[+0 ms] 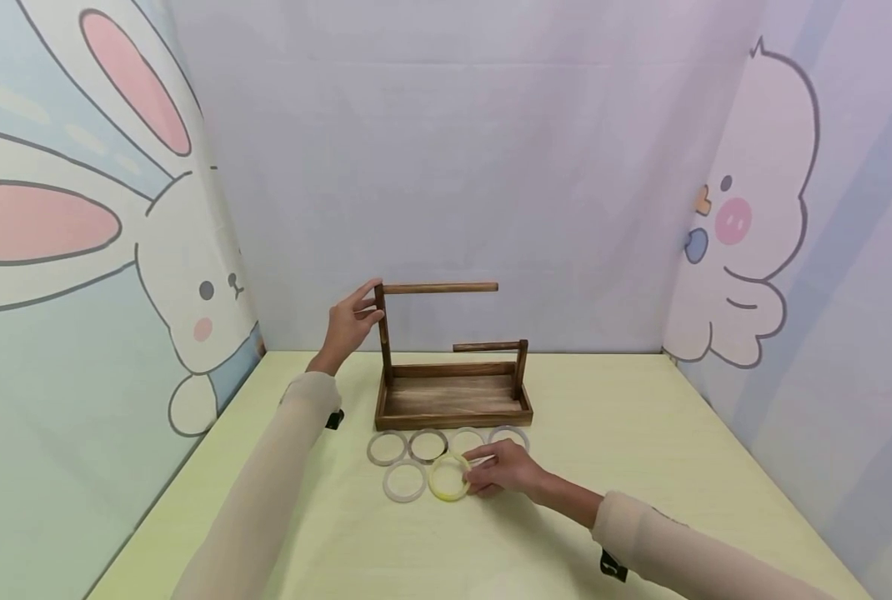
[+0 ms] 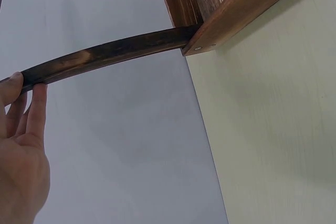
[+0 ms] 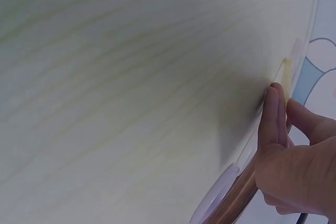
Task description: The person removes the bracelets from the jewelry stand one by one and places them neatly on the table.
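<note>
My left hand [image 1: 348, 325] grips the top of the tall post [image 1: 383, 342] at the left end of a dark wooden display stand [image 1: 453, 421]. In the left wrist view, thumb and fingers lie on opposite sides of that post. My right hand [image 1: 508, 468] pinches the right edge of a yellow bangle [image 1: 446, 498] between thumb and fingers, in front of the stand. Whether this bangle is fully off the table cannot be told. A pale bangle [image 1: 404, 500] lies left of it. Behind are a greyish bangle [image 1: 369, 450], a dark-patterned bangle [image 1: 438, 459] and a lavender bangle [image 1: 527, 437].
The stand has a long upper bar [image 1: 442, 288] pointing right and a shorter lower bar [image 1: 487, 346] pointing left, above a shallow tray. Another pale bangle [image 1: 468, 429] lies partly behind my right hand. Cartoon-printed cloth walls [image 1: 453, 167] surround the pale yellow table [image 1: 641, 450].
</note>
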Tool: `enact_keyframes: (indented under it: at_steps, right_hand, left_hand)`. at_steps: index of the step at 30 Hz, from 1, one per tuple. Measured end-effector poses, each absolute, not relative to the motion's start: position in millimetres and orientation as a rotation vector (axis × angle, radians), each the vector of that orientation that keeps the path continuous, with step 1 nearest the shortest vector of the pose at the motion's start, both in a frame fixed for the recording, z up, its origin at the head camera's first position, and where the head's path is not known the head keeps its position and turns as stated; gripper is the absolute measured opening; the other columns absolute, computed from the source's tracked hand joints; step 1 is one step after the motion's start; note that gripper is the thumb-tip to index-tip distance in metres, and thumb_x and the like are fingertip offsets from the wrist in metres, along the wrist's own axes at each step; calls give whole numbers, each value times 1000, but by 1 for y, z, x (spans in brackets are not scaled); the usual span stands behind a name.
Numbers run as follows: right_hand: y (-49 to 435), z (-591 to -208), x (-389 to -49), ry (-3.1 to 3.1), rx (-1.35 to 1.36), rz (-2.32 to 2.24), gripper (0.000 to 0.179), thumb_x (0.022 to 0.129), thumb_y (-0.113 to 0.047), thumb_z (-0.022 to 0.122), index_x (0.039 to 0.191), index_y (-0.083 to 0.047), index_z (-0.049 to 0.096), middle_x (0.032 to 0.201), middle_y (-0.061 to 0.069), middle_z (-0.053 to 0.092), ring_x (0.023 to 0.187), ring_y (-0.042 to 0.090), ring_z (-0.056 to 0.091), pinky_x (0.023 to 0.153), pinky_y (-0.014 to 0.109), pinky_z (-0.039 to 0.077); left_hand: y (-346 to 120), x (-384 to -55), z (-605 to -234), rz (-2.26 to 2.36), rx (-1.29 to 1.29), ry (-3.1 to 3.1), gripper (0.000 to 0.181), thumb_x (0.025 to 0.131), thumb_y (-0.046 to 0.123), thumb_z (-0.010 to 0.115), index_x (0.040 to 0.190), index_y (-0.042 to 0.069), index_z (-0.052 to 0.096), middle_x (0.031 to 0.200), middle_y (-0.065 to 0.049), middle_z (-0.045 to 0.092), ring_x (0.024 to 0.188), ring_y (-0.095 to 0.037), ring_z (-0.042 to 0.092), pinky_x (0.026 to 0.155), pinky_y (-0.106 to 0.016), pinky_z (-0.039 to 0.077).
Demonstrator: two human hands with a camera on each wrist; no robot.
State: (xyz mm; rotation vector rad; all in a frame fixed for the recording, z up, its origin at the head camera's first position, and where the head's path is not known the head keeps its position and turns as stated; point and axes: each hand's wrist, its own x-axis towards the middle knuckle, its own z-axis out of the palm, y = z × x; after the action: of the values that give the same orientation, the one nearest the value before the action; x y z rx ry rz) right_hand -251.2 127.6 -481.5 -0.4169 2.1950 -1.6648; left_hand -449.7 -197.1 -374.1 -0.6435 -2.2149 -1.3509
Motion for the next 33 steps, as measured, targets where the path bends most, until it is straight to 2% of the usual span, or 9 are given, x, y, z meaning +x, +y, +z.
enact_keyframes:
  at_steps: [11, 19, 33]
  right_hand:
    - [131, -487, -252, 2298, -415, -1697, 32, 93, 1, 76, 120, 17, 68, 93, 24, 77, 79, 34, 78, 68, 39, 67]
    - [127, -490, -253, 2348, -367, -1769, 30, 90, 3, 78, 116, 16, 70, 92, 23, 77, 78, 33, 78, 67, 39, 67]
    - [128, -490, -252, 2349, -327, -1806, 28, 89, 2, 79, 112, 16, 71, 93, 24, 77, 80, 34, 78, 69, 39, 67]
  left_hand:
    - [-197, -448, -374, -1352, -648, -2228, 64, 98, 1, 71, 155, 27, 53, 140, -21, 63, 121, -36, 68, 99, -46, 60]
    - [-198, -450, -375, -1361, -633, -2236, 66, 98, 2, 71, 154, 33, 53, 141, -21, 63, 122, -35, 67, 99, -45, 60]
    - [-199, -451, -376, -1340, -643, -2219, 66, 97, 1, 72, 153, 32, 54, 138, -21, 64, 120, -35, 69, 98, -44, 60]
